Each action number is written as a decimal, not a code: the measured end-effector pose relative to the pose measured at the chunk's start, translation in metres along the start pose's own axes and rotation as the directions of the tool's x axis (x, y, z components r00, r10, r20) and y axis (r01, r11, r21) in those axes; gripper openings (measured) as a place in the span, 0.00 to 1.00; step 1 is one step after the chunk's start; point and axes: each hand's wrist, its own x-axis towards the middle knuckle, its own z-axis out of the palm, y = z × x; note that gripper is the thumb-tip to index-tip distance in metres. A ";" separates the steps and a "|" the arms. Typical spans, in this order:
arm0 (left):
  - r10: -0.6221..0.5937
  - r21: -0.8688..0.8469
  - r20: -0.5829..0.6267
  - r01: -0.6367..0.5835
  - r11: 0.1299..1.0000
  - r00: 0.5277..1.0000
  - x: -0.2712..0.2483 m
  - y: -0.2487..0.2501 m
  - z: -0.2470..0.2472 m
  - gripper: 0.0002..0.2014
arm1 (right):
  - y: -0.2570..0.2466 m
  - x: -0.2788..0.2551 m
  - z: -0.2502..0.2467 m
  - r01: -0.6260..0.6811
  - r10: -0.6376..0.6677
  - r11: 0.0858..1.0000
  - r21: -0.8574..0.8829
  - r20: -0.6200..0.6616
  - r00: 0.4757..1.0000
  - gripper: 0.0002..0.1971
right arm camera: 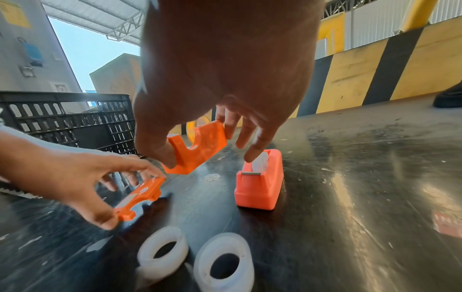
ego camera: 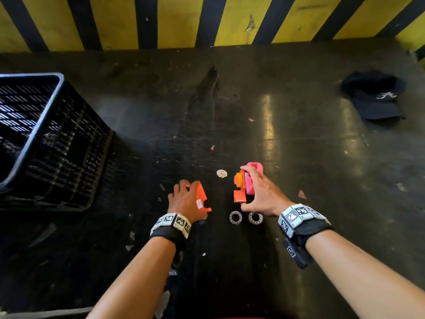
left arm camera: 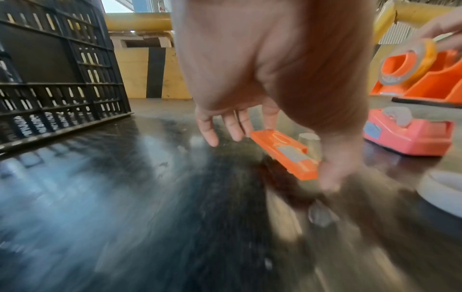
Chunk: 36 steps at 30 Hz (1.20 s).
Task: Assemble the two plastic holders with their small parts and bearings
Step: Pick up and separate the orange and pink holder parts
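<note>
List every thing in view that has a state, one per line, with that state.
Left hand: pinches the orange side panel, tilted above the table.
Right hand: holds the orange holder half off the table.
Pink holder: upright on the table, assembled, untouched.
Two white rings: on the table side by side, not fitted.
White disc: flat, loose.
Crate: tilted.

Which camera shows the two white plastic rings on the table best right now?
Right wrist: both white plastic rings lie close and unobstructed. Head view shows them small; left wrist catches only one blurred edge.
</note>
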 end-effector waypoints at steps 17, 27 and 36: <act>0.226 -0.732 -0.017 -0.166 0.661 0.974 0.000 0.067 -0.037 0.17 | -0.008 -0.023 0.000 -0.013 0.014 0.999 0.037 -0.021 1.000 0.55; 0.244 0.039 -0.010 -0.243 0.969 0.970 -0.004 0.034 0.019 0.25 | 0.015 -0.037 0.003 -0.093 0.093 0.995 0.036 0.000 0.996 0.57; 0.550 0.181 0.176 -0.576 0.797 0.816 -0.015 0.069 0.030 0.28 | 0.025 -0.046 0.006 -0.080 0.080 0.992 0.103 0.005 0.997 0.56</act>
